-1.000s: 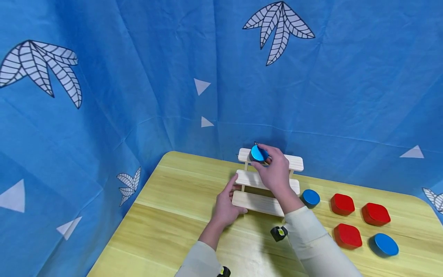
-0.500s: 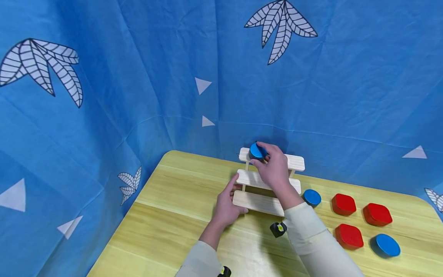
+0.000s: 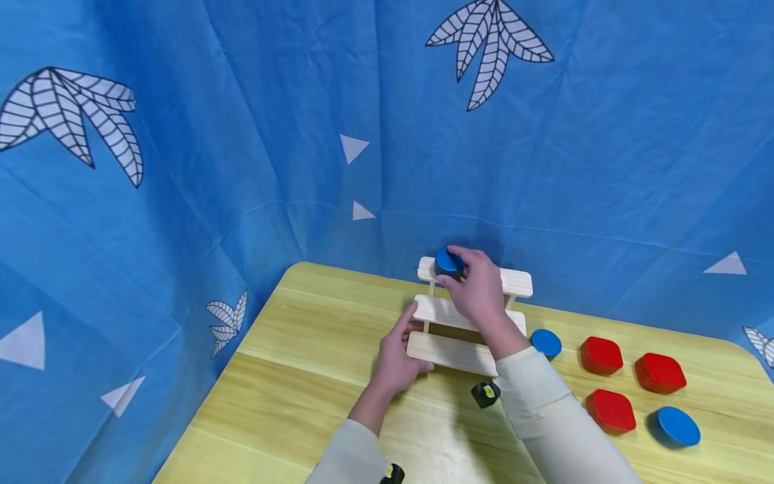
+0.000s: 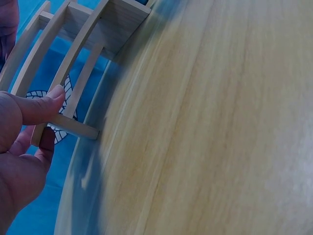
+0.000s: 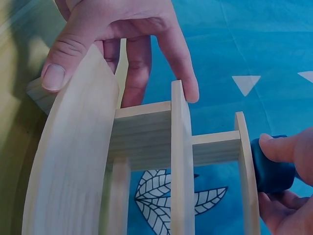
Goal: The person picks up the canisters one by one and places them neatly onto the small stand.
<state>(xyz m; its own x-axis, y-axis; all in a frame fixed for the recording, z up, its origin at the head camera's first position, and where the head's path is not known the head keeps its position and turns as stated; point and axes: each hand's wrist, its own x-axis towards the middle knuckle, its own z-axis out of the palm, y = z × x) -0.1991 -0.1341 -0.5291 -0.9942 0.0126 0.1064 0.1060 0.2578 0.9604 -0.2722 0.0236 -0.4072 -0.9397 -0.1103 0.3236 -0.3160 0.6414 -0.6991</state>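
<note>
A small three-tier wooden display stand (image 3: 452, 353) stands on the table, near the blue curtain. My left hand (image 3: 399, 363) grips its left end, thumb by the lowest tier and index finger at the middle one. In the right wrist view, the fingers of that left hand (image 5: 139, 63) reach past the tiers' ends. With my right hand (image 3: 480, 289) I pinch a round blue block (image 3: 445, 262) between thumb and fingers at the left end of the top tier. Seen from the right wrist, the blue block (image 5: 271, 169) is right against the top board.
Right of the stand are another round blue block (image 3: 546, 343), several red rounded-square blocks (image 3: 601, 355) and a further blue block (image 3: 674, 427). A blue patterned curtain (image 3: 544, 168) hangs behind the table (image 3: 272, 376) and along its left side.
The blue block in my right hand has shifted slightly left along the top tier, and its top face looks darker. My left hand keeps its grip on the stand.
</note>
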